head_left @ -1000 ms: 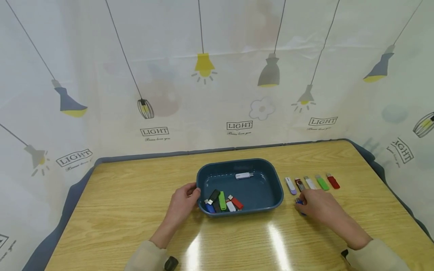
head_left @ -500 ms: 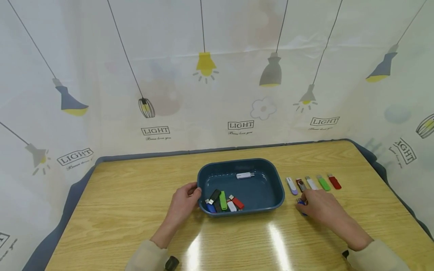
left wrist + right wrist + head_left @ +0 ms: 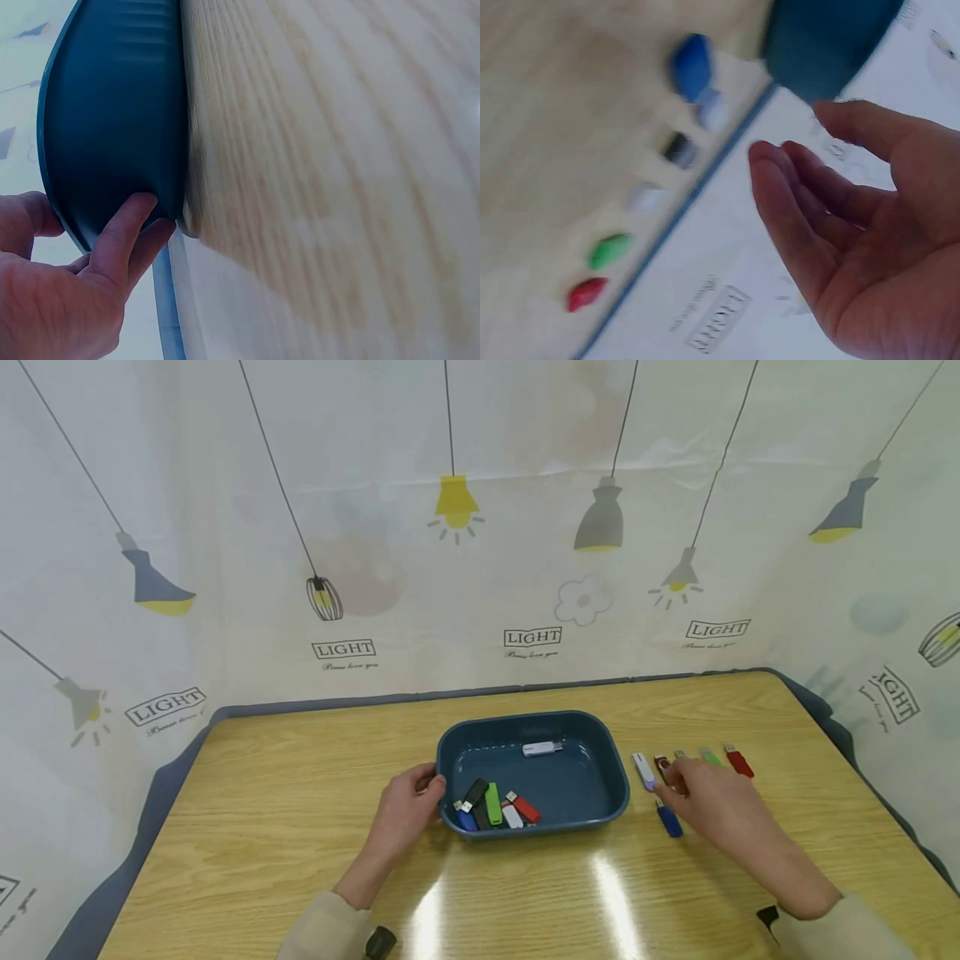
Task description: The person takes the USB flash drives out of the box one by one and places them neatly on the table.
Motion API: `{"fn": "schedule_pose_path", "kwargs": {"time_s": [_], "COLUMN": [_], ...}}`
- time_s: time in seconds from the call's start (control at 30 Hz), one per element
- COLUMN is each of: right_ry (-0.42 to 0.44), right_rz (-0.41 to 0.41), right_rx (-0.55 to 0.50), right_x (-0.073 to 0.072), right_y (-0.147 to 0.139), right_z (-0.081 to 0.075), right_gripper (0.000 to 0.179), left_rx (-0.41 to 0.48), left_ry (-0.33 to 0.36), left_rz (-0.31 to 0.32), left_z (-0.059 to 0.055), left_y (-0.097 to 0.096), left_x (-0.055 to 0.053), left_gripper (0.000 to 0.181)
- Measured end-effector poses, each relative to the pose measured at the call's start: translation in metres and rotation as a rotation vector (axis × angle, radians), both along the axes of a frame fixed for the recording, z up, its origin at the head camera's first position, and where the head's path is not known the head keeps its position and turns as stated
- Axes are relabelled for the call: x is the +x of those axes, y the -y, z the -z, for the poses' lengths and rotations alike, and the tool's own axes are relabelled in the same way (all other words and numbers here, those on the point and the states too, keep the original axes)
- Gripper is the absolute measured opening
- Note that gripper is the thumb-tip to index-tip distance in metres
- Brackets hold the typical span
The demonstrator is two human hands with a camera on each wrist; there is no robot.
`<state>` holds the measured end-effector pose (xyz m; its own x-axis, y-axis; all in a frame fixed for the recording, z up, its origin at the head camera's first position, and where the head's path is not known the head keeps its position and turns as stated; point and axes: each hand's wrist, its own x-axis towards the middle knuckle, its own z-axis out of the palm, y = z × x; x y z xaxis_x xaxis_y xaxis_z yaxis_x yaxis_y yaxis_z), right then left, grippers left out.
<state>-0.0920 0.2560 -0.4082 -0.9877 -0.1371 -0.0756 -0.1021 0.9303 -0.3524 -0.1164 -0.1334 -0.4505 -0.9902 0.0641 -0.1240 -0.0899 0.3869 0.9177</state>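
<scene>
My left hand holds the left end of a dark teal plastic bin, thumb at the rim and fingers against its outer wall, as the left wrist view shows. My right hand hovers over the USB sticks right of the bin, its fingers bent, apart from the thumb and holding nothing. Just below it lies a blue USB stick on the table. Behind that runs a row: a white and purple stick, a dark red swivel one, a white one, a green one and a red one.
Inside the bin a white USB stick lies near the back. Several more, among them a green stick and a red stick, are heaped at its front left. A lamp-printed curtain borders the wooden table.
My right hand has let go of the blue USB stick and risen slightly up and away, so the stick shows fully. The left hand stays at the bin.
</scene>
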Motion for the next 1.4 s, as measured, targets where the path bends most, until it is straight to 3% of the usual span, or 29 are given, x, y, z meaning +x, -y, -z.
{"fn": "schedule_pose_path", "kwargs": {"time_s": [0.2,0.4,0.77,1.27,1.4], "right_ry": [-0.191,-0.241,-0.177,0.119,0.139], "right_rz": [-0.074,-0.182,-0.31,-0.321,-0.359], "right_rx": [-0.081,-0.116,-0.064,-0.025,-0.022], "right_x": [0.0,-0.005,-0.021,-0.044,-0.047], "right_y": [0.028,0.064,0.121,0.154,0.158], "right_z": [-0.023,-0.028,-0.013,0.003,0.008], "right_gripper": [0.009,0.005,0.005,0.011,0.021], "left_rx": [-0.003,-0.006,-0.004,-0.001,-0.004], "left_ry": [0.0,-0.007,-0.005,-0.002,-0.004], "left_rz": [0.0,0.002,0.005,0.001,-0.001], "left_z": [0.0,0.001,0.004,0.002,0.002], "left_y": [0.001,0.001,0.001,0.0,0.001], "left_x": [0.0,-0.001,-0.002,-0.002,-0.001], "left_gripper": [0.041,0.041,0.041,0.041,0.041]}}
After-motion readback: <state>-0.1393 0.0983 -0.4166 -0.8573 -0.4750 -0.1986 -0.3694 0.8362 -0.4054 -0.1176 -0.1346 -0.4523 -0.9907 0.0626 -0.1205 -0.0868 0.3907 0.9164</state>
